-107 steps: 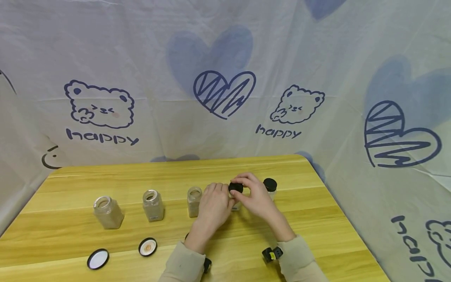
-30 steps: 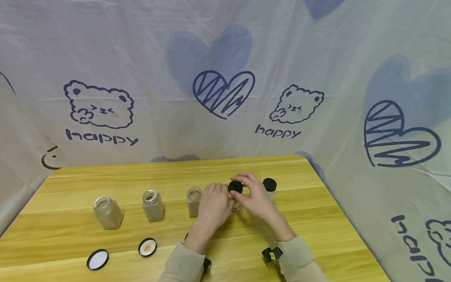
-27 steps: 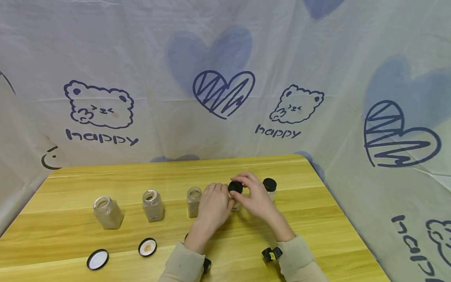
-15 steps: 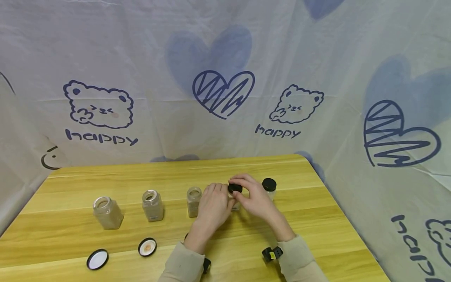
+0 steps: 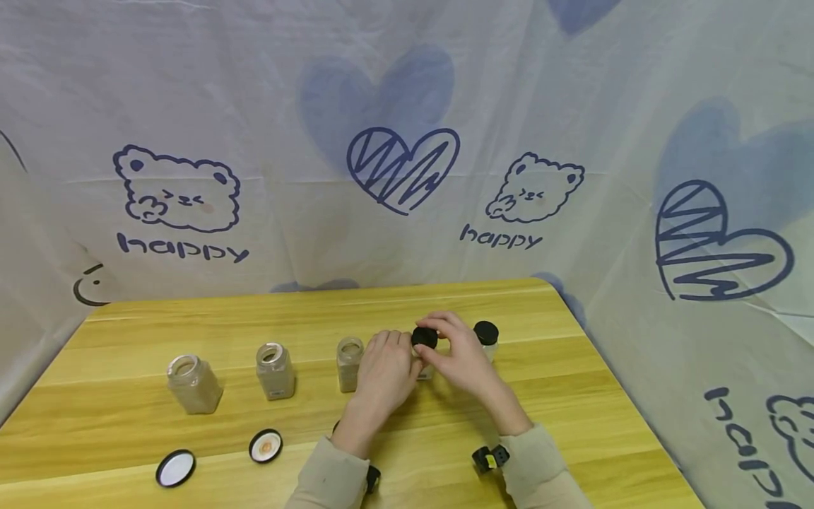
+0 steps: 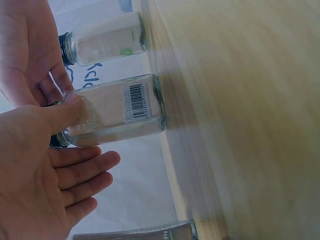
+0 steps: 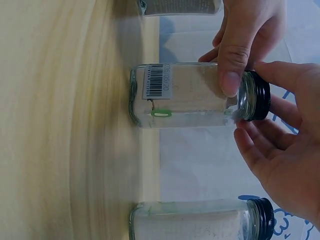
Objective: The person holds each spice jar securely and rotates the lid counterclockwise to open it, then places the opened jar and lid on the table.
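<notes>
A clear square glass jar (image 7: 195,92) with a barcode label stands upright in the right half of the table, its black screw lid (image 5: 425,338) at the top. My left hand (image 5: 386,371) holds this jar just below the neck, thumb laid on the near face. From the right, my right hand (image 5: 463,357) pinches the lid's edge between thumb and fingers. The lid sits over the jar's mouth in the right wrist view. In the head view most of the jar is hidden behind my hands.
Left of my hands stand three uncapped jars (image 5: 196,387), and to the right one with a black lid (image 5: 487,333). Two lids (image 5: 176,468) lie inner side up near the front left. A patterned cloth (image 5: 286,141) hangs behind the table (image 5: 572,424).
My right fingers shift round the lid: half a second ago they reached further over its top, and now they are drawn back at its edge. My left hand and the jars stay put.
</notes>
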{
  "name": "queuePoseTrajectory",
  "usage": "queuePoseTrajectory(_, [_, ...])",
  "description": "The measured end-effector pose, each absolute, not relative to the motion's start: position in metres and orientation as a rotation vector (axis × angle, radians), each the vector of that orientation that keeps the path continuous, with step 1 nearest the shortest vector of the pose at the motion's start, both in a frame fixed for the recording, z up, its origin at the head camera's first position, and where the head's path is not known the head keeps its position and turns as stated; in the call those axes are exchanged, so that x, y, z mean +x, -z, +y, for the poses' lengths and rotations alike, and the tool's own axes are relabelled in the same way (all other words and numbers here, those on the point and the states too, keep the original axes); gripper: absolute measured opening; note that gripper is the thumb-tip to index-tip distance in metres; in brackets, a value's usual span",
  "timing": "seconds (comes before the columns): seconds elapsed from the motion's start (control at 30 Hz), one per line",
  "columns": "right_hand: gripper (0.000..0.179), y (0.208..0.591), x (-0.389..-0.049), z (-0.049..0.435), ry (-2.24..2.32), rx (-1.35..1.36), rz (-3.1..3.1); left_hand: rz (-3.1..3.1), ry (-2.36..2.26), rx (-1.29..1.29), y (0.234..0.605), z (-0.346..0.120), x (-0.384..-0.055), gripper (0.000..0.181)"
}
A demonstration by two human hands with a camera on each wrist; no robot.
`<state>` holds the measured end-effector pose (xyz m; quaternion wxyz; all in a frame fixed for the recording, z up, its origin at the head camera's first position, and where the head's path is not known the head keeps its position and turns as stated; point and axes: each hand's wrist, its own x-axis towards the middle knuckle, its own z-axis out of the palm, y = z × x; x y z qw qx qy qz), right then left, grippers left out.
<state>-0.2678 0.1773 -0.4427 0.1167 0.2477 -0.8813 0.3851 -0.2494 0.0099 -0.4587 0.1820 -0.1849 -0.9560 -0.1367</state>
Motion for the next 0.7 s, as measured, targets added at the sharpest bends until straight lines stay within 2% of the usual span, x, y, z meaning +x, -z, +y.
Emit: queuePoseTrajectory(0.7, [0.035,0.4391,-0.2649,0.177,-1.135,0.787,-2.601,-2.687,0.381,-0.512,0.4592,0.0102,-0.2483,0.048])
